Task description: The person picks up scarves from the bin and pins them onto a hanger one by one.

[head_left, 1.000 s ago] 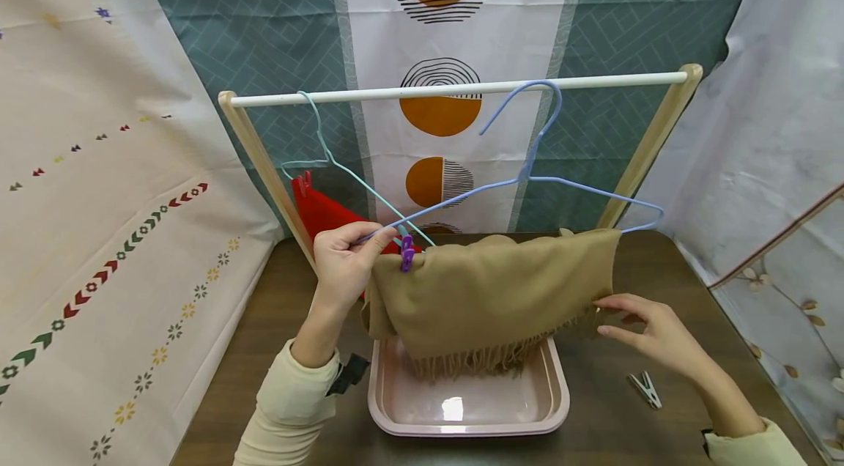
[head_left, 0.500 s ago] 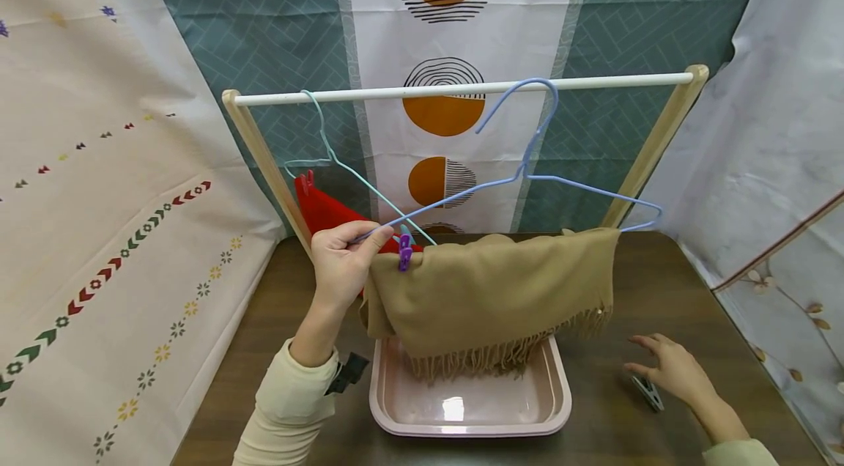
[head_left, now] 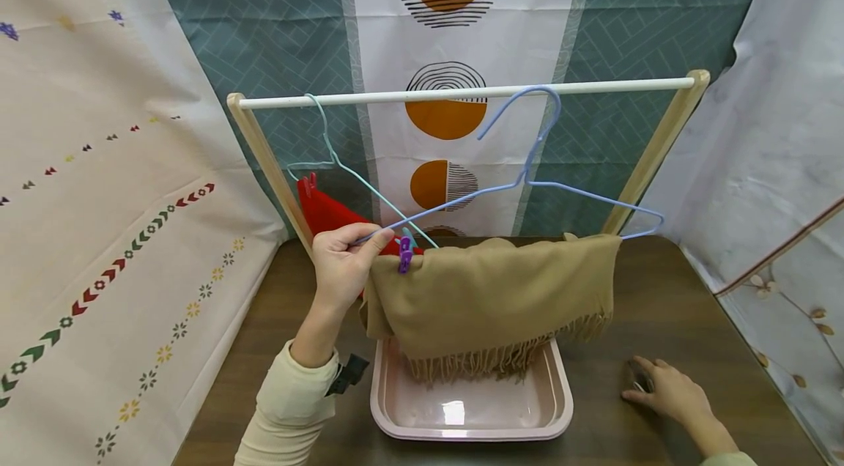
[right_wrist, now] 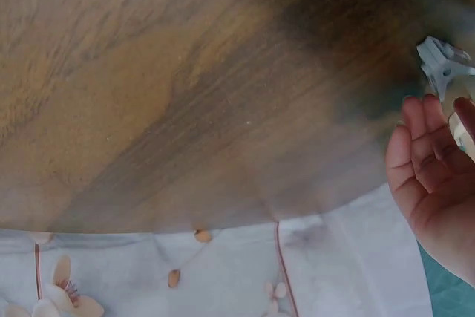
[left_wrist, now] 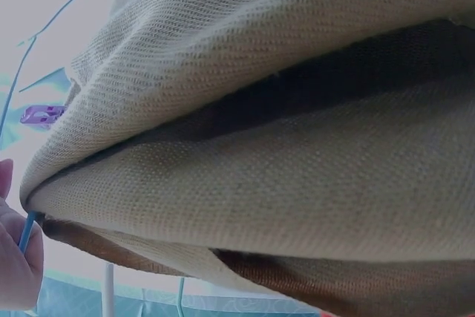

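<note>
My left hand (head_left: 343, 261) pinches the left end of a blue wire hanger (head_left: 488, 191), whose hook is at the white rail. Over the hanger's lower part drapes a tan fringed scarf (head_left: 488, 305); a purple clothespin (head_left: 405, 255) is on it near my left hand. In the left wrist view the scarf (left_wrist: 245, 161) fills most of the picture. My right hand (head_left: 672, 396) is down at the table on the right, thumb and fingers apart around a grey clothespin (right_wrist: 445, 64). In the head view the fingers mostly cover that clothespin.
A pale pink basin (head_left: 471, 411) stands on the dark wooden table (head_left: 297, 378) under the scarf. The rack's white rail (head_left: 395, 95) also bears a mint hanger (head_left: 326, 136) with a red cloth (head_left: 326, 213) at the left. Patterned curtains surround the table.
My right hand has left the scarf's lower right corner and moved down and right to the grey clothespin. My left hand keeps its pinch on the hanger.
</note>
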Available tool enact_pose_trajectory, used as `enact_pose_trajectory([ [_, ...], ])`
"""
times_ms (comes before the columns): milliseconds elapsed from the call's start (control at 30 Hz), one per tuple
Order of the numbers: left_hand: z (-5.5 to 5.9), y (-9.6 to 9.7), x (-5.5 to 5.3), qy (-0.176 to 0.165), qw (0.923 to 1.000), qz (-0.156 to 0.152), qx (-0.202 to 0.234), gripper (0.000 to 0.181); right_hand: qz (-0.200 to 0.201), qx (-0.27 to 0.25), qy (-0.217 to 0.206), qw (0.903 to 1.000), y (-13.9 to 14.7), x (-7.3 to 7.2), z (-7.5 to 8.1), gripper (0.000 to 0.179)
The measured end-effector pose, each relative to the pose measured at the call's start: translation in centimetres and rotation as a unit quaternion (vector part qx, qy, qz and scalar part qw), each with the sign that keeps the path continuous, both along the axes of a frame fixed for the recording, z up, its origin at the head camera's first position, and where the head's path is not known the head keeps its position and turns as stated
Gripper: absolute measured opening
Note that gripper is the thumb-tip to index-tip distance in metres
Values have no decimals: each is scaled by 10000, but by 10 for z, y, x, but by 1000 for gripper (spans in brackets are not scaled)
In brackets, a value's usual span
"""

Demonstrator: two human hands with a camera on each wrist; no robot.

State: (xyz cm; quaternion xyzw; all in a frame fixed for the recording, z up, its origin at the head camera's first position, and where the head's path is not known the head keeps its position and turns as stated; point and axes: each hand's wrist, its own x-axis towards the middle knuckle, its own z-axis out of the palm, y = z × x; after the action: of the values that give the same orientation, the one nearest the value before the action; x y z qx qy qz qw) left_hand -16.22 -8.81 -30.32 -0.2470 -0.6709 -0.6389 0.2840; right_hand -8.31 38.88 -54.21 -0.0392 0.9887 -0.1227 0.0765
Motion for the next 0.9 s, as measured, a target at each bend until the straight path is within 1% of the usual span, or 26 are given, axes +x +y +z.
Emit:
enact_pose_trajectory([
  [100, 0, 0, 0, 54, 10000, -23, 0, 7, 15, 8, -170, 9999, 0, 0, -4, 83],
  [200, 0, 1, 0, 84, 10000, -17, -5, 4, -29, -11, -196, 9998, -1, 0, -6, 82],
  [400, 0, 1, 1, 113, 9999, 1, -8, 4, -40, -11, 29, 10000, -1, -1, -6, 72],
  [700, -2, 1, 0, 169, 9998, -38, -11, 4, -71, -120, 384, 9992, 0, 1, -6, 54],
  [900, -2, 0, 0, 151, 9999, -5, -46, 4, -86, -210, 661, 9976, -1, 1, 0, 48],
])
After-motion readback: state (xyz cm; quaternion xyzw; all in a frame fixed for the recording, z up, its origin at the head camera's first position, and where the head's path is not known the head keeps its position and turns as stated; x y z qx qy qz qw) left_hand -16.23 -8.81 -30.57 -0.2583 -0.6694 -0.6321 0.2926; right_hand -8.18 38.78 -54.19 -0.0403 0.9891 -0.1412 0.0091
